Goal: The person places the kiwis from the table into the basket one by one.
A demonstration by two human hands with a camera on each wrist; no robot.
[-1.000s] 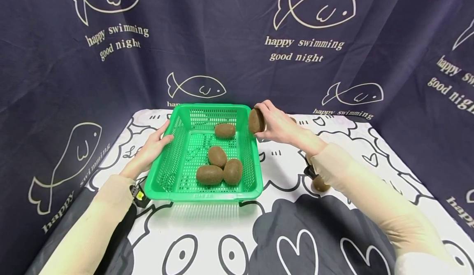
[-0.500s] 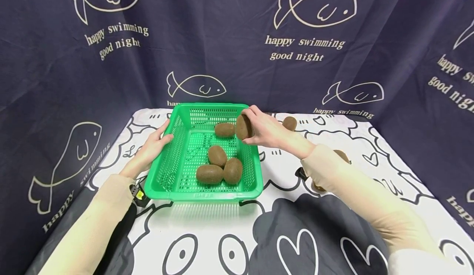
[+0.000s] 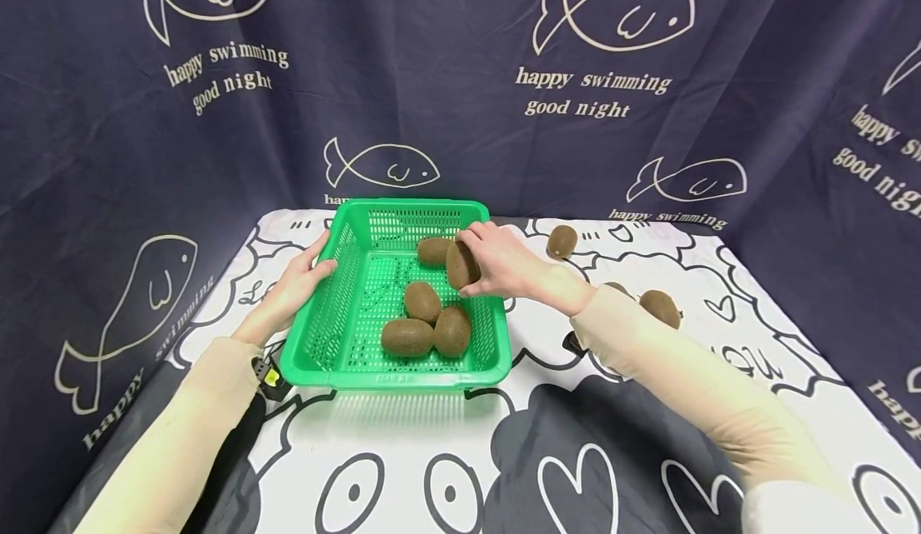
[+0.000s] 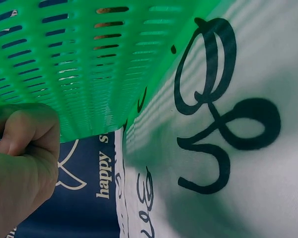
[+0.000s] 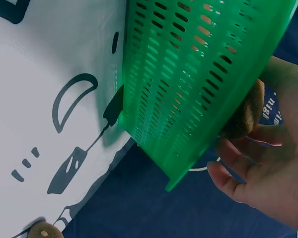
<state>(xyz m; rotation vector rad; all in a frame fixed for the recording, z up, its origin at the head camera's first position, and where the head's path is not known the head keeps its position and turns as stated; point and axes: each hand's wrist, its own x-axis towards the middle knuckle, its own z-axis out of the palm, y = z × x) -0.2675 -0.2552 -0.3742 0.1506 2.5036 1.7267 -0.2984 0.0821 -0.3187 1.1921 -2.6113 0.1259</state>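
A green plastic basket [image 3: 394, 380] stands on the table with several brown kiwis inside, among them one kiwi [image 3: 408, 338] near its front wall. My left hand [image 3: 297, 282] grips the basket's left rim, its thumb over the edge; in the left wrist view the hand [image 4: 27, 144] is curled at the perforated wall. My right hand [image 3: 504, 262] holds a kiwi [image 3: 462, 265] between fingers and thumb, just inside the right rim. From the right wrist, that kiwi [image 5: 246, 114] shows beyond the basket wall, partly hidden by it. Behind the held kiwi lies another kiwi [image 3: 433, 252].
Right of the basket, a loose kiwi [image 3: 562, 242] lies toward the back and another kiwi [image 3: 660, 308] lies near my right sleeve [image 3: 669, 382], which partly covers a further one. A dark printed curtain [image 3: 460, 78] hangs behind the patterned tablecloth [image 3: 403, 438].
My right hand has carried the kiwi leftward and down, from above the right rim to inside the basket. Loose kiwis on the right came into view from behind the arm. The left hand stayed put.
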